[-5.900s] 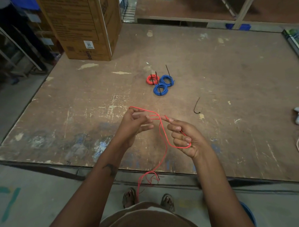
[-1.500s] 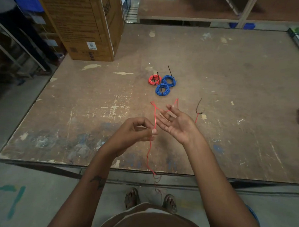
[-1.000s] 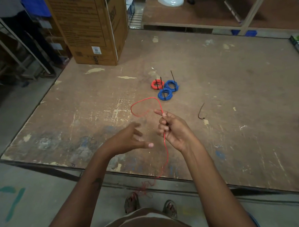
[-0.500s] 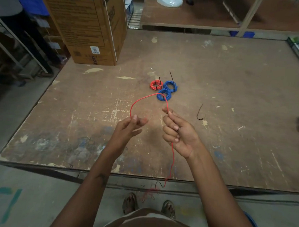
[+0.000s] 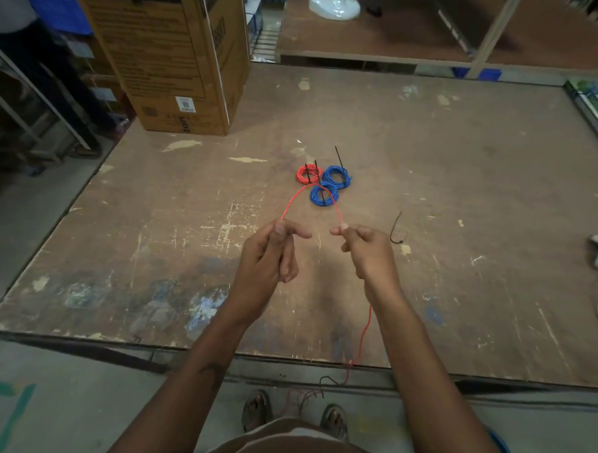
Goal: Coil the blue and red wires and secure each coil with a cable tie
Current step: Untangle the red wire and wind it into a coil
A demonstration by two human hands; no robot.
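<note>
Red wire (image 5: 309,191) arched, pinched by both hands (image 5: 312,246)

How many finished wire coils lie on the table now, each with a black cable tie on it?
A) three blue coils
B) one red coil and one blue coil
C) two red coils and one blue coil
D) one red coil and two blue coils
D: on the table lie one red coil and two blue coils, each with a black tie sticking up.

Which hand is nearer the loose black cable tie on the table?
Right. The right hand sits just left of the loose cable tie; the left hand is farther left, beyond the right.
</note>
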